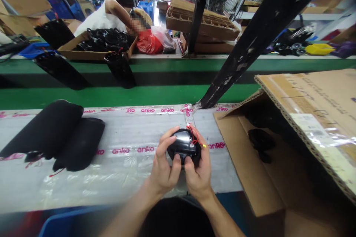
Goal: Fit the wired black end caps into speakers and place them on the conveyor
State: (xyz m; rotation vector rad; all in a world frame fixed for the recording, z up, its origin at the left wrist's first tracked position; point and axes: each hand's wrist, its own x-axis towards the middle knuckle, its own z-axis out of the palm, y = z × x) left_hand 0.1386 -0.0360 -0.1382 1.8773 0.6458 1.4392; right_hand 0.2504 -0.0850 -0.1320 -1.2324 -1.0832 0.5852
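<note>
In the head view, a glossy black rounded housing (182, 144) is clamped between the curled fingers of the left hand (166, 163) and the right hand (198, 168), at 12 o'clock from the forearms. Its longer axis appears to run side to side, and red wires (194, 136) leave at 1 o'clock, nearer the right hand. Below it lies a plastic-covered conveyor belt (125, 181); whether contact is made cannot be told. Black rolled sleeves (50, 131) are placed at 9 o'clock, and an open cardboard box (250, 170) at 3 o'clock. A co-worker (102, 20) is seen across the line at 11 o'clock.
</note>
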